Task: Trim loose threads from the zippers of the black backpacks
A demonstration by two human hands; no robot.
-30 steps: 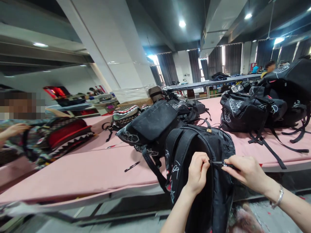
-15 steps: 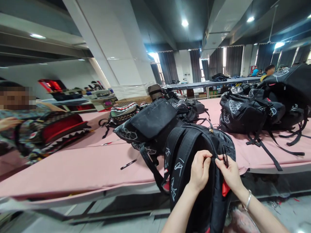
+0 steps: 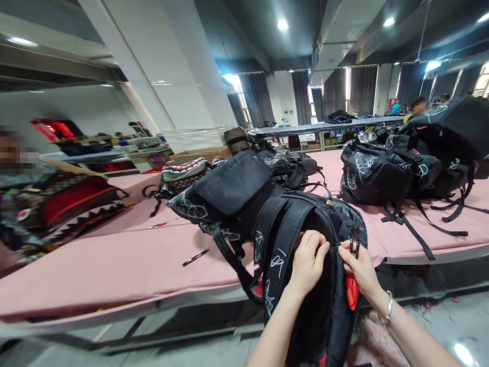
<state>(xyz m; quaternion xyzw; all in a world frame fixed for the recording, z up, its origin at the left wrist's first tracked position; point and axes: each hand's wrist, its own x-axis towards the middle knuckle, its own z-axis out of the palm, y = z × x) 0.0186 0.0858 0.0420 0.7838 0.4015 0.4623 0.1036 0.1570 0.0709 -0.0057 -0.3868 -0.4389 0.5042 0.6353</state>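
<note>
A black backpack (image 3: pixel 281 239) with white scribbled drawings on its straps stands upright in front of me at the table's edge. My left hand (image 3: pixel 311 261) is closed in a pinch at the bag's dark opening; whatever lies between its fingertips is too small to make out. My right hand (image 3: pixel 357 265) holds a pair of thread snips (image 3: pixel 352 291), with dark tips pointing up above the fingers and a red end below the palm. Its thumb and forefinger also pinch at the bag's zipped edge. A narrow gap separates the two hands.
Another black backpack (image 3: pixel 233 183) lies against this one on the pink-covered table (image 3: pixel 126 275). More black bags (image 3: pixel 382 171) with hanging straps are piled at right. On the left, a co-worker (image 3: pixel 11 158) is beside a patterned bag (image 3: pixel 72 204) with red lining. A thick pillar (image 3: pixel 153 66) rises behind.
My left hand has drawn left, away from my right hand, widening the gap between them. More of the snips' red end shows. The whole view has shifted slightly.
</note>
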